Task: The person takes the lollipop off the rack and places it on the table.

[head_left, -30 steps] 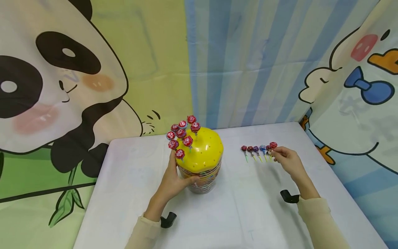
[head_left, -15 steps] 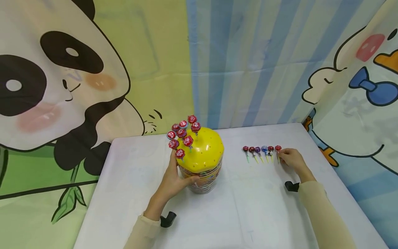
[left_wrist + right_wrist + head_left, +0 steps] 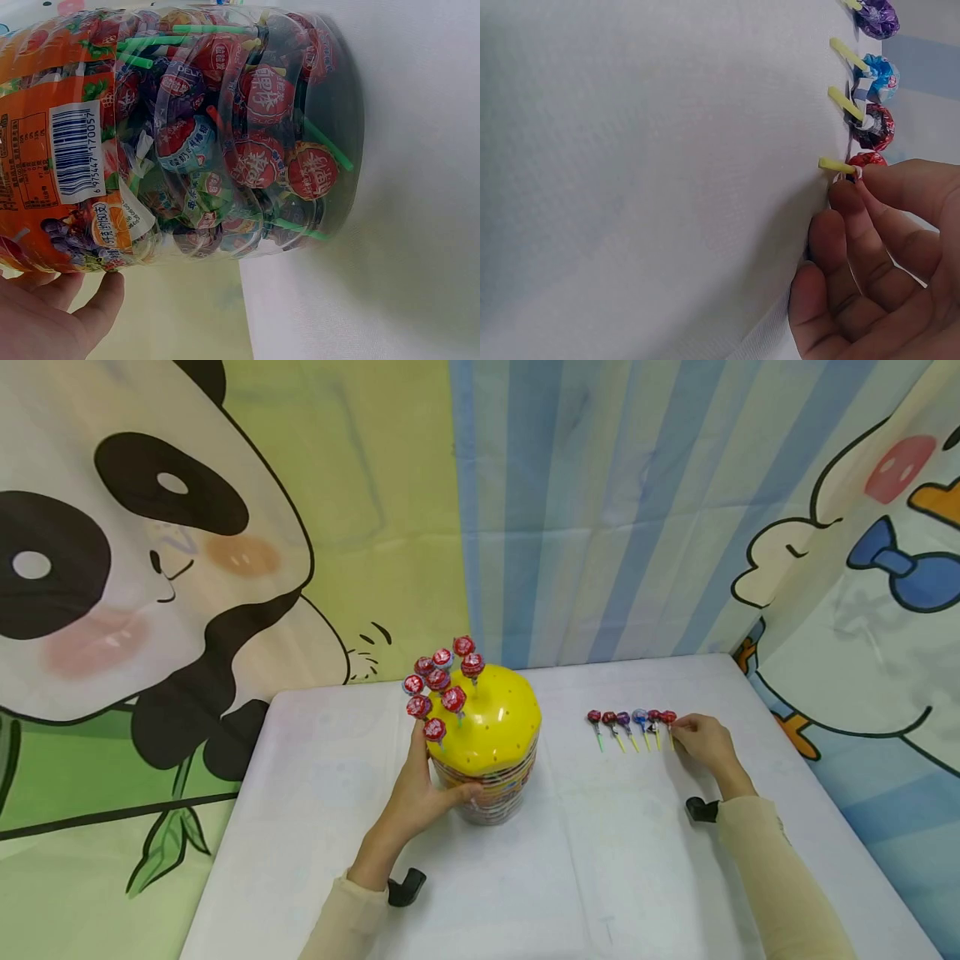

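Note:
My left hand (image 3: 420, 789) grips a clear ribbed plastic jar (image 3: 491, 810) from the left, thumb across its front. In the left wrist view, its fingertips touch the orange label (image 3: 34, 150), and wrapped lollipops fill the jar. On top is a yellow lid (image 3: 506, 714) dotted with small holes; several red-wrapped lollipops (image 3: 453, 699) stand upright along its left part. To the right, my right hand (image 3: 708, 747) pinches a red lollipop (image 3: 668, 717) by its yellow stick (image 3: 836, 165), just below the wrapper. That lollipop is at the right end of a row on the table.
Others in the row include a blue-wrapped lollipop (image 3: 639, 717) and a purple-wrapped lollipop (image 3: 623, 719), sticks toward me. The white-covered table (image 3: 585, 877) meets a striped cloth backdrop (image 3: 570, 527) behind. A black camera mount (image 3: 702, 810) sits at each wrist.
The right hand has brought the red lollipop down to the row's right end, then shifted it slightly left, closer to its neighbour. My left hand still grips the jar.

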The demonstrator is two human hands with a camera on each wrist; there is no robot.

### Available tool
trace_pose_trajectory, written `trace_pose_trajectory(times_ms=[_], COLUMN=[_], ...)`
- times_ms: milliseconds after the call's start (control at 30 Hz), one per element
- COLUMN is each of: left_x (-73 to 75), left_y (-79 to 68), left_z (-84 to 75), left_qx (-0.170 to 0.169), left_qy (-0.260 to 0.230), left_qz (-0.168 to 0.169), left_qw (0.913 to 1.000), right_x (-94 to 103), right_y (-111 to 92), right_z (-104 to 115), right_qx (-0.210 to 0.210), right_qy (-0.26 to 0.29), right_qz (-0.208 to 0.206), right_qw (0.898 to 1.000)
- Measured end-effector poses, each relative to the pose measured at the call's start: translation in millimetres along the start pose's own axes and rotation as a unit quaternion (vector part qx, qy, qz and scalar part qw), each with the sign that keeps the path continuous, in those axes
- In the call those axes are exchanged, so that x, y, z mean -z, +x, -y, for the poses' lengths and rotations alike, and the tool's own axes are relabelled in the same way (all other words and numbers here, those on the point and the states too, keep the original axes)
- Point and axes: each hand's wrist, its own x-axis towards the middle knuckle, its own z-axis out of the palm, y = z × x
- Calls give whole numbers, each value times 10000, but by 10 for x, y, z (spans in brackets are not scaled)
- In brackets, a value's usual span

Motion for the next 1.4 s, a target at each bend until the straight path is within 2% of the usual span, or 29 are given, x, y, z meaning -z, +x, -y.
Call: trace_pose_trajectory(times_ms=[133, 233, 367, 467, 600, 733, 933, 1000, 1300, 1400], left_x=[1, 3, 6, 3, -3, -3, 6, 11, 16, 17], left_y=[3, -3, 0, -3, -7, -7, -12, -10, -6, -8], left_z=[7, 10, 4, -6, -14, -16, -16, -13, -2, -3], left_qx=[11, -3, -50, -24, 9, 46, 97, 105, 143, 130], left_qy=[-5, -9, -29, -29, -23, -1, -8, -40, -60, -41], left_qz=[14, 19, 8, -4, -1, 23, 20, 47, 57, 41], left_qw=[10000, 10000, 10000, 10000, 10000, 10000, 10000, 9999, 9999, 9999], right_x=[18, 48, 102, 144, 168, 144, 15, -42, -245, -290], right_y=[-49, -154, -328, -485, -695, -889, -1033, -1054, -1085, -1088], right_z=[72, 249, 642, 1011, 1479, 1884, 2402, 2545, 3017, 3092], right_qx=[84, 308, 896, 1269, 1889, 2574, 3364, 3521, 3969, 3978], right_qy=[-51, 63, 479, 956, 1559, 2144, 2898, 2996, 3429, 3312], right_qz=[-190, -488, -914, -949, -852, -724, -46, 161, 551, 562], right_qw=[9998, 9983, 9906, 9827, 9658, 9394, 8960, 8866, 8496, 8538])
